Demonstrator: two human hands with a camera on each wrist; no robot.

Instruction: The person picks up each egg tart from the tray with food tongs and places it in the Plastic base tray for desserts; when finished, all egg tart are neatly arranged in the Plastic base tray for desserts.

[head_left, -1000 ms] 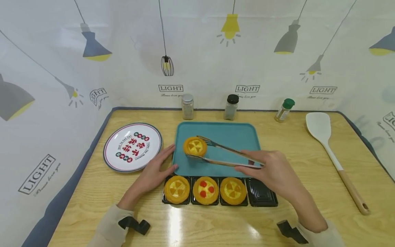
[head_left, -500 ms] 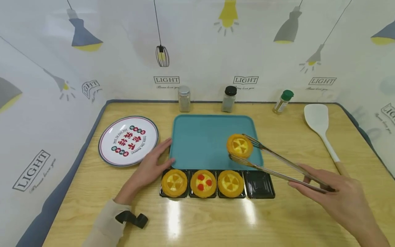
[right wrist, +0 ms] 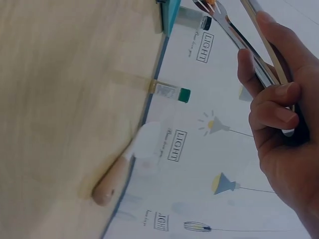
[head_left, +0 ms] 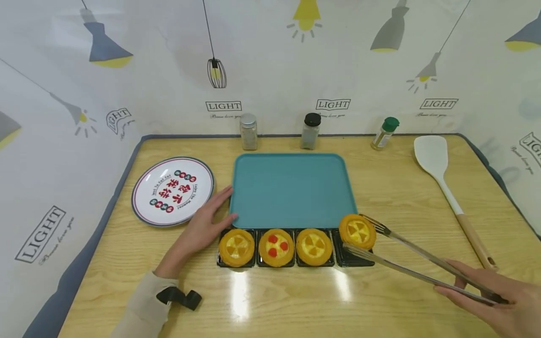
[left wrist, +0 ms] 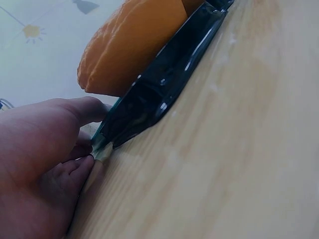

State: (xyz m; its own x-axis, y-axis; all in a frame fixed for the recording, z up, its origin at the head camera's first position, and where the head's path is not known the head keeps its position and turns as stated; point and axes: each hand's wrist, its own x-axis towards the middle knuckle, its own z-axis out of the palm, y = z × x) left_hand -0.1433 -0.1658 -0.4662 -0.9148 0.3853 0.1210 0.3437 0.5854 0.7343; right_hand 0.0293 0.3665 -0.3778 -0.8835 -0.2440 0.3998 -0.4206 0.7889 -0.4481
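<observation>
My right hand (head_left: 503,295) grips a pair of metal tongs (head_left: 422,258), its fingers curled round the handle in the right wrist view. Between the tong tips is an egg tart (head_left: 358,232) with yellow wedge toppings, over the rightmost black plastic holder (head_left: 359,259); whether it touches the holder I cannot tell. Three more tarts sit in holders to the left, one a red-dotted tart (head_left: 276,248). My left hand (head_left: 200,232) rests at the left edge of the teal tray (head_left: 291,188), fingers extended, thumb near the tray's front left corner.
A white printed plate (head_left: 173,190) lies left of the tray. Behind stand a silver-capped jar (head_left: 249,134), a black-capped jar (head_left: 310,133) and a green-capped bottle (head_left: 384,134). A white spatula (head_left: 450,192) with a wooden handle lies at the right.
The tongs have carried the tart from the tray's left part rightward and toward me, to the rightmost holder. My right hand moved right with them. The left hand stays at the tray edge.
</observation>
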